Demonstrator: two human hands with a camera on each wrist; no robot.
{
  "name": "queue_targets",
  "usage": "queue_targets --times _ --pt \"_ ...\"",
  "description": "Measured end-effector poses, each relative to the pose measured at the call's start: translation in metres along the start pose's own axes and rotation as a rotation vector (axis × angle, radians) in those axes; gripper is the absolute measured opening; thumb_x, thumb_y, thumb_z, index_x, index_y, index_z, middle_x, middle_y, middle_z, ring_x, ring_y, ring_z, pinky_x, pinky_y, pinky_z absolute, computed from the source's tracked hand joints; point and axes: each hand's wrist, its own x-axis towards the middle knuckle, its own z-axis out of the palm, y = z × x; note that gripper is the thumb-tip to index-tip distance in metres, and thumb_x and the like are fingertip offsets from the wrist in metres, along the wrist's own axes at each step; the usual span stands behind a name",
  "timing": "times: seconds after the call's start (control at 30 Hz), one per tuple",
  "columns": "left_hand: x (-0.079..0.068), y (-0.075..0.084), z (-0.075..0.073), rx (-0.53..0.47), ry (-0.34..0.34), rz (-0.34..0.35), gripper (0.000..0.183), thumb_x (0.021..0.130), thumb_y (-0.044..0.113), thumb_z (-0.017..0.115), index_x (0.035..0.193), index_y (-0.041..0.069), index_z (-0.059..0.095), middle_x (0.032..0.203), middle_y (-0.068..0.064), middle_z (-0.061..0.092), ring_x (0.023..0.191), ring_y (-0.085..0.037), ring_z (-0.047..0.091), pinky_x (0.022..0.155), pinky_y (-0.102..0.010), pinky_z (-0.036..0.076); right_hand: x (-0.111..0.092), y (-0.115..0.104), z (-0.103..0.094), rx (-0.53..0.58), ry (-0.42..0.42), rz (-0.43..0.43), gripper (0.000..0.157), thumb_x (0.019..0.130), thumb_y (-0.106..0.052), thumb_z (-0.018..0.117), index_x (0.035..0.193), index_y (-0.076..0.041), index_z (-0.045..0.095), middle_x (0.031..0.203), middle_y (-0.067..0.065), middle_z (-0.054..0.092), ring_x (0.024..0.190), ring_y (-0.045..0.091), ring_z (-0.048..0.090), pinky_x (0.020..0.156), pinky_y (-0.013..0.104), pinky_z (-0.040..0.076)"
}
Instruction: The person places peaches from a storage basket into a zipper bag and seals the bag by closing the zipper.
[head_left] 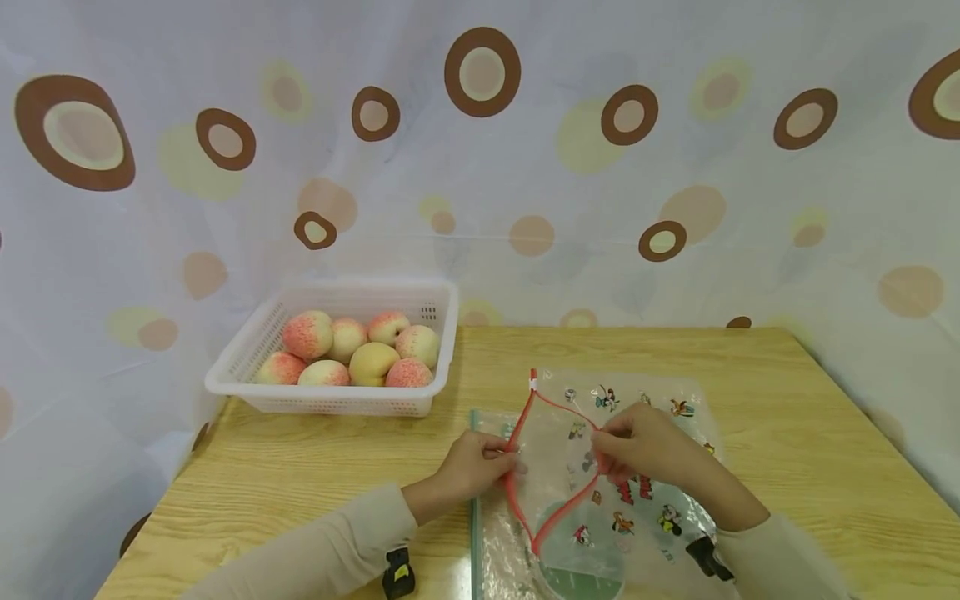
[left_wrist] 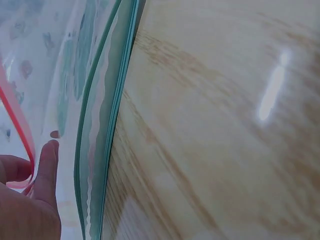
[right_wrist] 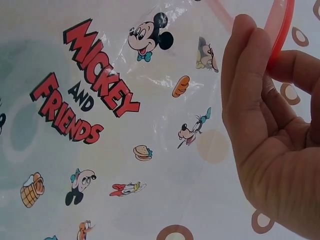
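Both hands hold apart the mouth of a clear zip bag (head_left: 630, 500) with a red zip edge and printed cartoon figures. My left hand (head_left: 468, 462) pinches the left side of the red edge between thumb and fingers. Opposite it, my right hand (head_left: 652, 446) pinches the right side, so the mouth forms a diamond. A white-and-red slider (head_left: 533, 381) sits at the far corner of the zip. The right wrist view shows the red edge (right_wrist: 283, 32) between thumb and fingers. Beneath lie more clear bags with a green zip edge (left_wrist: 82, 130).
A white plastic basket (head_left: 330, 402) of several peaches (head_left: 307, 335) stands at the back left of the wooden table (head_left: 315, 467). Behind the table hangs a white curtain (head_left: 420, 183) with brown ring patterns. A round green shape (head_left: 581, 583) shows through the bags near the front.
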Motion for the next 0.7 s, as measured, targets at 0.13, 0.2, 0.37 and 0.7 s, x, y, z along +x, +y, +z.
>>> queue_targets --times 0.13,0.2,0.37,0.7 --pt "0.000 0.000 0.000 -0.035 -0.008 -0.009 0.020 0.089 0.007 0.065 0.098 -0.010 0.069 0.083 -0.019 0.072 0.078 -0.023 0.072 0.060 -0.019 0.053 0.006 0.001 0.005 0.052 -0.016 0.015 0.030 0.095 -0.013 0.054 0.073 0.002 0.067 0.065 0.005 0.064 0.060 0.018 0.063 0.058 0.034 0.057" --pt "0.000 0.000 -0.001 -0.039 -0.011 -0.020 0.021 0.090 0.009 0.065 0.100 -0.010 0.069 0.084 -0.019 0.072 0.081 -0.024 0.072 0.063 -0.021 0.054 0.008 0.002 0.007 0.074 -0.022 0.023 0.030 0.095 -0.013 0.054 0.075 0.005 0.067 0.065 0.005 0.064 0.060 0.018 0.063 0.059 0.035 0.057" --pt "-0.003 0.000 -0.009 0.007 -0.019 -0.055 0.032 0.088 0.016 0.069 0.110 -0.008 0.067 0.091 -0.015 0.073 0.083 -0.018 0.070 0.067 -0.024 0.055 0.011 0.005 0.011 0.110 -0.033 0.035 0.030 0.095 -0.014 0.054 0.078 0.006 0.068 0.067 0.007 0.066 0.061 0.018 0.065 0.060 0.037 0.058" --pt "-0.013 0.012 -0.036 0.083 -0.044 0.009 0.044 0.089 0.021 0.066 0.121 -0.008 0.060 0.097 -0.013 0.070 0.084 -0.019 0.068 0.069 -0.030 0.057 0.014 0.010 0.013 0.118 -0.043 0.040 0.032 0.096 -0.016 0.053 0.074 0.002 0.068 0.067 0.007 0.067 0.060 0.017 0.064 0.059 0.035 0.057"
